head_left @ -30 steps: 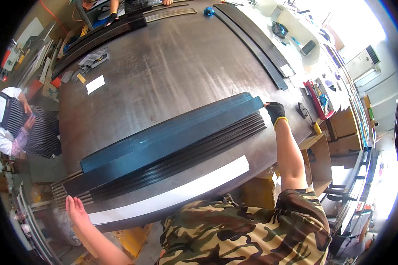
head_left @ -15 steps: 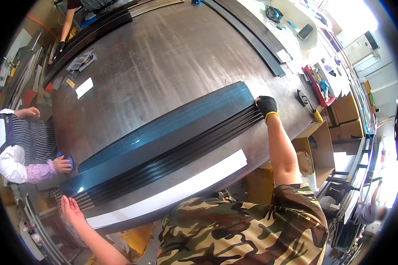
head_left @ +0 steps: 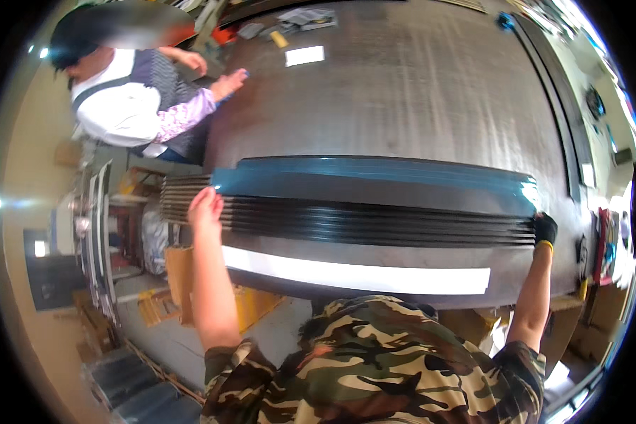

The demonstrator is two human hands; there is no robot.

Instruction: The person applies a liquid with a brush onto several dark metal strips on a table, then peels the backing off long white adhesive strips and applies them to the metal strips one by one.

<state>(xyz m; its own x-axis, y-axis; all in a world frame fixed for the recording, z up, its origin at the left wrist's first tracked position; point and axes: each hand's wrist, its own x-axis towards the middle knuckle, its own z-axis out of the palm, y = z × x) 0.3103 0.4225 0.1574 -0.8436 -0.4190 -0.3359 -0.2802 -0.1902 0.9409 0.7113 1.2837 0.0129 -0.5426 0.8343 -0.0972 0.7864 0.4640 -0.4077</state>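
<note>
A long dark panel covered with glossy blue film [head_left: 374, 169] lies across the table, over a row of dark ribbed strips [head_left: 374, 221]. My left hand [head_left: 206, 209], bare, is at the panel's left end, its fingers drawn together on the film's edge. My right hand [head_left: 545, 230], in a black glove with a yellow cuff, is closed at the right end, by the corner of the panel and strips. What lies inside its fingers is partly hidden. Between the strips and my body rests a long white strip [head_left: 360, 274].
A co-worker [head_left: 138, 99] stands at the table's left side, one hand over its edge. Grey pieces [head_left: 307, 19] and a white card [head_left: 304, 56] lie on the far table [head_left: 403, 99]. Long dark profiles [head_left: 555, 106] lie along the right. Cardboard boxes [head_left: 180, 283] stand below the near edge.
The view has turned left, so the panel now lies nearly level across it. My left hand's fingers have closed from open at the panel's left end. The right hand remains at the other end.
</note>
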